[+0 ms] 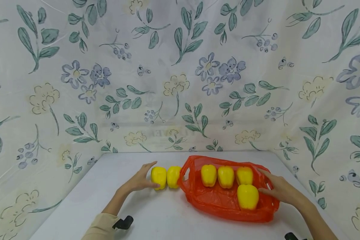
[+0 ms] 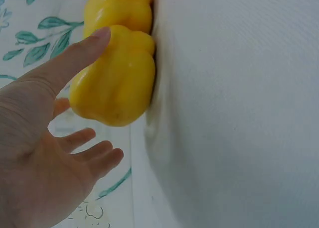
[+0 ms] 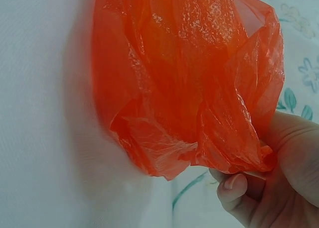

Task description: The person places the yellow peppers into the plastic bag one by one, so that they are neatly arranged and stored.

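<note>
Two yellow bell peppers stand side by side on the table, left of a red plastic bag (image 1: pixel 216 203). My left hand (image 1: pixel 142 180) is at the left one (image 1: pixel 158 176), thumb along its front and fingers spread apart. In the left wrist view the thumb overlaps that pepper (image 2: pixel 117 83), while the other fingers (image 2: pixel 102 156) stand away from it. Several more yellow peppers (image 1: pixel 247 196) lie in the wide-mouthed bag. My right hand (image 1: pixel 277 188) holds the bag's right edge, its thumb near the front pepper. In the right wrist view the bag (image 3: pixel 174 88) hides most of the thumb.
The white table (image 1: pixel 156 216) runs back to a floral curtain (image 1: pixel 180 100). A bag handle loop (image 1: pixel 184 173) overlaps the second loose pepper (image 1: pixel 174 176). Black wrist devices (image 1: pixel 124 222) show at both forearms.
</note>
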The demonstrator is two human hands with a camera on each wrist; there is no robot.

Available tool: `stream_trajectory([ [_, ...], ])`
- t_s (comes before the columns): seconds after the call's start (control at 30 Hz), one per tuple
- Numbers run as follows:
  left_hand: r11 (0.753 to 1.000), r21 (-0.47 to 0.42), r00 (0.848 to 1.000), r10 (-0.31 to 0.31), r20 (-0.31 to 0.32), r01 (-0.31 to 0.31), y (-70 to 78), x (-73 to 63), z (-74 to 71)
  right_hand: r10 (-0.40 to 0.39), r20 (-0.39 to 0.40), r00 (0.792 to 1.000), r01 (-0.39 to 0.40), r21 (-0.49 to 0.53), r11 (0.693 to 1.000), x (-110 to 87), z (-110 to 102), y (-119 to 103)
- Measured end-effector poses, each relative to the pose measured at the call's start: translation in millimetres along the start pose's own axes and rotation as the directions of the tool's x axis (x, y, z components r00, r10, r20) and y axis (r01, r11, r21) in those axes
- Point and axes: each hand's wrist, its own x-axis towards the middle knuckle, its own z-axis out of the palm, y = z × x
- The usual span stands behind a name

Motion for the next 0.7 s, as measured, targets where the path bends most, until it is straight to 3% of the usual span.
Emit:
stream_trajectory([
  [0.4,0.992,-0.128,0.999,0.019,0.042,-0.013,-5.4,4.5,9.5,-0.005,-0.007,1.000,0.005,0.005,1.000,-0.1,0.1,-0.6],
  [0.7,0.991,-0.132,0.999,0.015,0.034,-0.010,-4.2,2.4,10.1,-0.015,-0.007,1.000,0.015,-0.002,1.000,-1.6,0.3,-1.1],
])
